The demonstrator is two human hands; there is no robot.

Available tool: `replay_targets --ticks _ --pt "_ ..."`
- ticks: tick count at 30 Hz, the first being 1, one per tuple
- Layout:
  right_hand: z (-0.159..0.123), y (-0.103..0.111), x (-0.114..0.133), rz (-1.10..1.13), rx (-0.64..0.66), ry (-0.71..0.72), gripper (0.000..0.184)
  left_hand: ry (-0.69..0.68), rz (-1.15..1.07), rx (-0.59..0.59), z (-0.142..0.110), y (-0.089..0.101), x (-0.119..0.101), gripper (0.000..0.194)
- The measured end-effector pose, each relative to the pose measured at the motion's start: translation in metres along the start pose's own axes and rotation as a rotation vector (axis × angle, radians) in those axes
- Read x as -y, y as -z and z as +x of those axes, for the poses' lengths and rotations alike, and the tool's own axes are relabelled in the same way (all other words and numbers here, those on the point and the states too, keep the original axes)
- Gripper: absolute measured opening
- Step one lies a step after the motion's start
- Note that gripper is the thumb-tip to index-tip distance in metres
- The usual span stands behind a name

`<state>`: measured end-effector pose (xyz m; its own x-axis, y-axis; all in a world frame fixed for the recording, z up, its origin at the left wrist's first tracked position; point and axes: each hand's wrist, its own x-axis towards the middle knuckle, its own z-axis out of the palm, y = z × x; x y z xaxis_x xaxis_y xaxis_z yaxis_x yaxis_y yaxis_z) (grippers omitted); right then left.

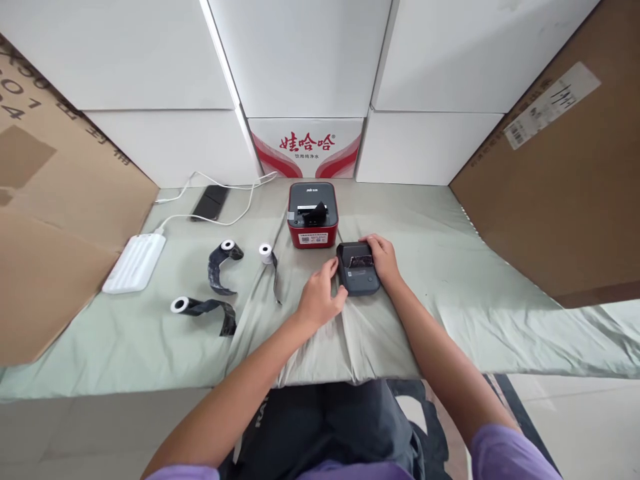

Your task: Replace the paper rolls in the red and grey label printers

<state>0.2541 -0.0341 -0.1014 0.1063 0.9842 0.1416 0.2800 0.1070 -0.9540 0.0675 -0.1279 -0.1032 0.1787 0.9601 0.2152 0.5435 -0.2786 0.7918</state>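
Observation:
A small dark grey label printer (363, 283) rests near the middle of the table, with a dark printed strip on its top. My right hand (384, 261) curls around its right side and far right corner. On the opposite side, my left hand (320, 299) has its fingertips and thumb against the left edge, steadying it between both hands. Just behind stands a larger red and black label printer (313, 235), with a dark strip lying over its slot. Left of my left hand are three white-cored rolls with black tails: one upright roll (266, 253), another roll (227, 247) and a nearer roll (181, 305).
A white power bank (135, 263) lies at the left, its white cable (239, 213) running past a black phone (211, 203). Brown cardboard (60, 220) walls the left side and more cardboard (555, 200) the right. White boxes (300, 60) line the back of the cloth-covered table (450, 300).

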Motion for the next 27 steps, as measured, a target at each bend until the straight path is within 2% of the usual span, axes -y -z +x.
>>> replay_targets --ticks 8,14,20,27 --pt "-0.0037 0.0018 -0.0001 0.006 -0.019 -0.011 0.034 -0.032 0.098 0.004 0.0032 -0.0027 0.0038 0.065" --pt "-0.0063 0.0014 0.0006 0.015 -0.077 -0.017 0.041 -0.043 0.158 0.007 0.0042 -0.0030 -0.0018 0.071" --pt "-0.0056 0.0014 -0.0036 0.036 -0.067 -0.025 0.041 -0.038 0.161 0.002 0.0035 -0.0043 -0.0023 0.072" --pt "-0.0048 0.0037 -0.0029 0.003 -0.049 0.025 0.037 0.013 0.097 -0.020 0.0041 -0.0047 -0.0023 0.064"
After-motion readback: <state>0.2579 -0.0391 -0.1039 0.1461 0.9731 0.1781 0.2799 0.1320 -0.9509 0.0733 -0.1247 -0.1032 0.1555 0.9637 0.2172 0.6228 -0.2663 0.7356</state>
